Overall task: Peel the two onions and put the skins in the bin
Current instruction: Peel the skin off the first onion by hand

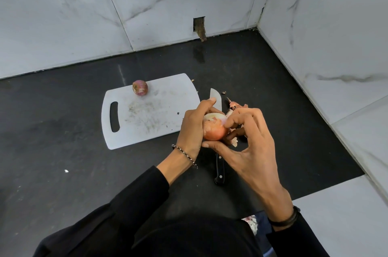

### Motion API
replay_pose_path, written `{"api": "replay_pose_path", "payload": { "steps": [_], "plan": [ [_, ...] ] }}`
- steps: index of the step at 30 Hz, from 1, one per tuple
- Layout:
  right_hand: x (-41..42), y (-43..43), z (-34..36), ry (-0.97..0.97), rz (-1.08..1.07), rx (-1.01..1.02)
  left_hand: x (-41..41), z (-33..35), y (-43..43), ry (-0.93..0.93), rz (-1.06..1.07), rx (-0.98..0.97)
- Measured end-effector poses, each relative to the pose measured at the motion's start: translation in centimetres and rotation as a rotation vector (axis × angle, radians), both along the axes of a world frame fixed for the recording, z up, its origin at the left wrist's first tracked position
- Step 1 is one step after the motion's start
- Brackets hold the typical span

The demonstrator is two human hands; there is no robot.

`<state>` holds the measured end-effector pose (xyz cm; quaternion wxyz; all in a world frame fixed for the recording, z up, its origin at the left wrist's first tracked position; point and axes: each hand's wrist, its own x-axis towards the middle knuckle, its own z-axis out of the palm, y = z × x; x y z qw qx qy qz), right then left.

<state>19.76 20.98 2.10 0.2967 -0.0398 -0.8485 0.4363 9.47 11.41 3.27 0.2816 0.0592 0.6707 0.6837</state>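
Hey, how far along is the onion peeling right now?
Done: some skin pieces already lie on the counter. In hand: the left hand grips a partly peeled onion while the right hand pinches its skin. Left: the second onion on the cutting board is unpeeled, and the skins are unbinned; no bin is in view.

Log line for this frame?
left hand grips onion | right hand pinches skin | second onion on cutting board | knife on counter
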Motion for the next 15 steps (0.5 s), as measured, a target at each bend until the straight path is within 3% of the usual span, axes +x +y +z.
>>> {"api": "replay_pose_path", "payload": {
  "steps": [8,11,15],
  "plan": [
    [0.0,1.2,0.2,-0.023,-0.028,-0.05,-0.2,-0.2,1.2,0.0,0.001,-0.061],
    [0.0,1.5,0.2,-0.048,-0.03,-0.057,-0.3,-0.2,1.5,0.078,-0.035,-0.088],
    [-0.3,1.5,0.1,-0.073,-0.014,-0.046,-0.3,-0.2,1.4,0.011,0.002,-0.105]
  ]
}}
